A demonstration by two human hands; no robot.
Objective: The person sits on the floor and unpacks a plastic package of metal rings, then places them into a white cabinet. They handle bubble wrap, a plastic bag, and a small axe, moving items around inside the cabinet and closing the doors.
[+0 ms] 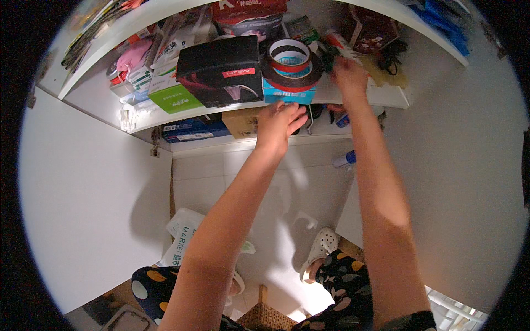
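Observation:
My left hand (280, 125) is just in front of the shelf edge, fingers spread and nothing visible in them. Right above it is a light-blue box (290, 96), topped by a large dark roll of tape (271, 78) with a red edge. A smaller tape roll (289, 66) with a white core rests on that one. My right hand (350, 79) reaches onto the shelf, right of the rolls. By its fingers are a blurred dark-green item (329, 56) and a white and red tube (340, 41). Its fingertips are too blurred to show a grip.
A black box (221, 70) and a green and white box (174, 95) stand left on the shelf (372, 98). Below are a blue box (194, 131) and a cardboard box (241, 123). Cabinet doors (95, 186) flank me. A plastic bag (182, 240) and woven basket (267, 317) are low down.

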